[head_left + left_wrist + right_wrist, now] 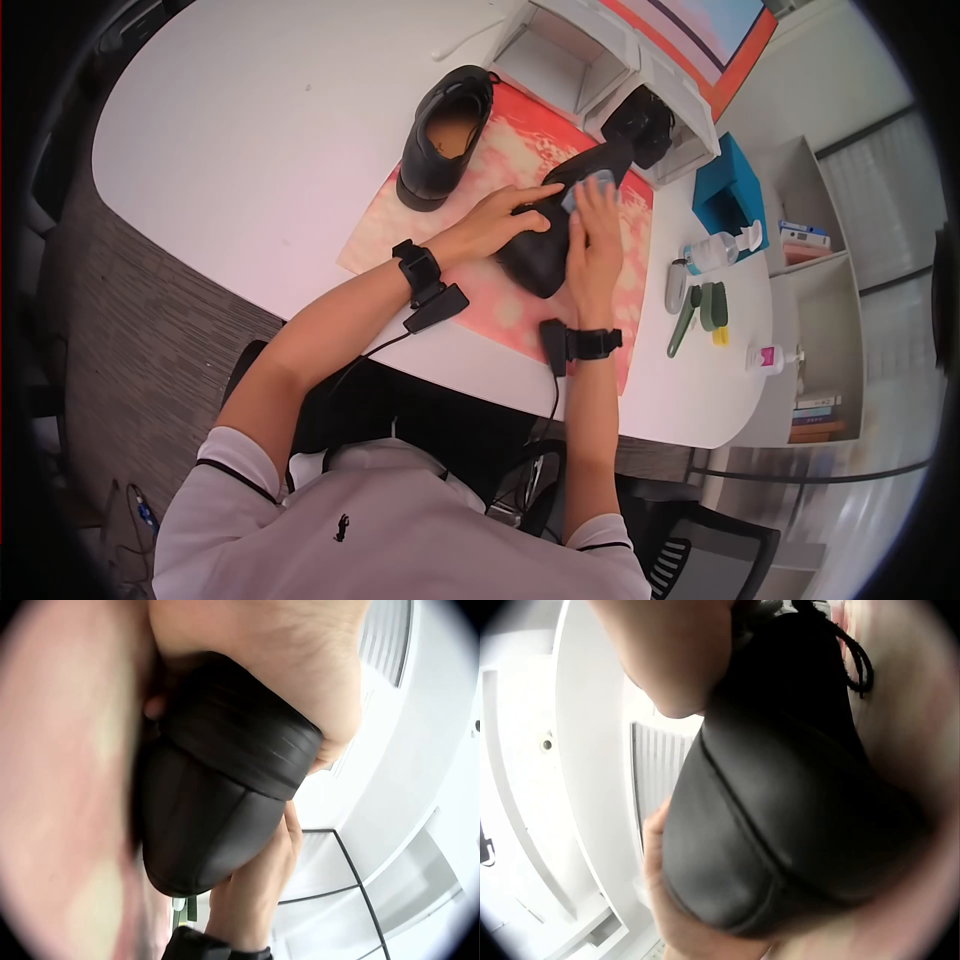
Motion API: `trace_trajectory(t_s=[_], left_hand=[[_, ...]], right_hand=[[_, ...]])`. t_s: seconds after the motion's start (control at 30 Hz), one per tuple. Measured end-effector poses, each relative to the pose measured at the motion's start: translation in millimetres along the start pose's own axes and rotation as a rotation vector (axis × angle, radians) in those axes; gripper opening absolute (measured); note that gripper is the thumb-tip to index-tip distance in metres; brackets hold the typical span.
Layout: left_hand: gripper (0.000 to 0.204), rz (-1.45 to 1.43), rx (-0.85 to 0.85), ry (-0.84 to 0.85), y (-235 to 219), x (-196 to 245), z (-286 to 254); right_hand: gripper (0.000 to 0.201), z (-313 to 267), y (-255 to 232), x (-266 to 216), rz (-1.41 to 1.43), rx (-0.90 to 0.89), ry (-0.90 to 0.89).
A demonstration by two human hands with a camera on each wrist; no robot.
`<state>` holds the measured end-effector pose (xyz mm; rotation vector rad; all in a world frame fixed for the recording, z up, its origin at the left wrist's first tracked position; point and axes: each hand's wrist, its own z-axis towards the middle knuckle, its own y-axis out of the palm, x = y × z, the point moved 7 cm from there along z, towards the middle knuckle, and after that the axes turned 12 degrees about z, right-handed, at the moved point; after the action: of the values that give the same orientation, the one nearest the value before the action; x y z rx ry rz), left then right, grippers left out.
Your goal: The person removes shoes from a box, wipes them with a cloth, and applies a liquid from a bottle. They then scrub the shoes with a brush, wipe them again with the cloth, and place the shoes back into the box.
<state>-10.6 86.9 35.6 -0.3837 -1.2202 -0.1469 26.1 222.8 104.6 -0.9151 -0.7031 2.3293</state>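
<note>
In the head view a black leather shoe (535, 262) lies on the red-and-white mat (480, 250), toe and heel slanting across it. My left hand (497, 222) grips the shoe from its left side, with the thumb and fingers around the body. My right hand (596, 248) holds a small grey-blue cloth (604, 178) against the shoe's upper right side. The left wrist view shows the shoe's rounded black end (214, 795) close up, and the right wrist view shows its seam (735, 806) and a lace. A second black shoe (440, 150) stands to the left, opening upward.
A white desk organizer (560, 60) with a black item (640, 125) in one compartment stands behind. To the right are a blue box (728, 185), a clear pump bottle (712, 252), green brushes (685, 322) and a pink-labelled bottle (768, 359). The white table (240, 150) curves around.
</note>
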Motion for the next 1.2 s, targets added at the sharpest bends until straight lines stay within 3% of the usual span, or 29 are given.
trace_trajectory(t_s=[0.07,0.13,0.27,0.3,0.4,0.53,0.6,0.7,0.77,0.87,0.97,1.07,1.1,1.2], left_hand=[[0.06,-0.069,0.064,0.072,-2.6,1.7,1.1],[0.061,-0.07,0.012,0.048,0.4,1.0,0.5],[0.059,-0.077,-0.04,-0.04,0.6,5.3,-1.4],[0.06,-0.092,-0.055,-0.015,2.7,7.9,-2.2],[0.063,-0.151,-0.124,0.014,4.7,12.0,-5.8],[0.076,-0.174,-0.245,-0.003,15.5,18.9,-11.0],[0.079,-0.113,-0.247,-0.013,13.4,29.4,-14.3],[0.081,-0.398,-0.21,-0.29,12.4,8.6,-10.5],[0.08,-0.387,-0.175,-0.259,6.1,18.7,-11.0],[0.079,-0.447,-0.161,-0.225,7.6,20.5,-10.5],[0.079,-0.504,-0.19,-0.223,14.9,12.3,-6.6],[0.079,-0.52,-0.238,-0.246,16.8,7.8,-6.2],[0.079,-0.519,-0.256,-0.256,16.6,7.2,-6.8],[0.076,-0.542,-0.195,-0.219,8.7,18.2,-8.4]], right_hand=[[0.036,-2.2,5.4,-17.1,0.069,-0.048,-0.004],[0.036,-1.5,7.2,-18.2,0.122,-0.057,-0.005],[0.036,7.6,-11.9,28.7,0.145,0.109,0.083],[0.036,6.7,-20.7,46.6,0.266,0.198,0.181],[0.037,-7.2,-39.5,81.3,0.518,0.239,0.504],[0.048,-22.5,-44.4,78.5,1.077,0.366,0.614],[0.049,-19.0,-48.9,65.2,0.904,0.328,0.538],[0.048,-14.3,-51.0,32.7,0.753,0.268,0.396],[0.046,-8.5,-53.3,2.2,0.591,0.223,0.292],[0.041,-5.7,-50.2,-1.7,0.549,0.257,0.325],[0.038,5.2,-58.5,-18.3,0.407,0.267,0.145],[0.036,20.7,-47.2,-44.9,0.204,0.019,-0.074],[0.037,22.8,-33.3,-45.8,0.106,-0.129,-0.101],[0.04,33.4,-21.0,-29.0,0.126,-0.24,-0.077]])
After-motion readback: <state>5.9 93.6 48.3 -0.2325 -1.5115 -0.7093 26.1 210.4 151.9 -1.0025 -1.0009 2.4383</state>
